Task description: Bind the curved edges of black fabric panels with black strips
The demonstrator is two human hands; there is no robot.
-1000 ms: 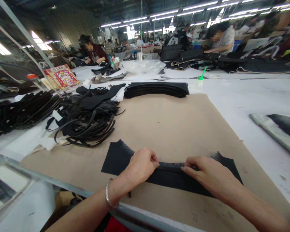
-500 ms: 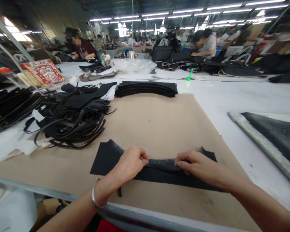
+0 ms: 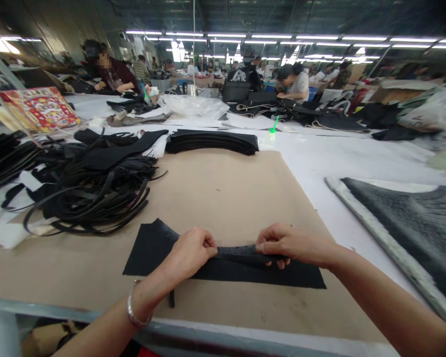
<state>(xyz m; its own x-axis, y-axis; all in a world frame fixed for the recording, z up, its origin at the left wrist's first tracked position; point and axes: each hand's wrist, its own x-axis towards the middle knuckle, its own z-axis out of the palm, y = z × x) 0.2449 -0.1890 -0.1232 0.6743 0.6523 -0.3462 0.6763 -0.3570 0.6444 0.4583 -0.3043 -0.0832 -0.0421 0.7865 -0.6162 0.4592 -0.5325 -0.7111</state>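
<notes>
A flat black fabric piece [image 3: 238,275] with a concave upper edge lies on brown paper in front of me. Along that curve, where the surface looks greyish and speckled, runs a narrow black strip [image 3: 235,257]. My left hand [image 3: 195,250] pinches the strip near the middle of the curve, fingertips closed on it. Farther right, my right hand [image 3: 278,243] has thumb and forefinger closed on the same strip, other fingers curled beneath. A short dark strip end pokes out below my left wrist, onto the paper. My hands cover parts of the curved edge.
Brown paper [image 3: 223,198] covers the table. A tangle of black strips [image 3: 96,193] lies left, and stacked curved black pieces [image 3: 211,141] sit at the back. To the right is a dark speckled board [image 3: 401,223]. A green brush [image 3: 274,125] stands behind. People work at tables beyond.
The camera view has shifted right. My right hand has moved a little along the strip and turned, its lower fingers now showing under it. My left hand keeps its pinch.
</notes>
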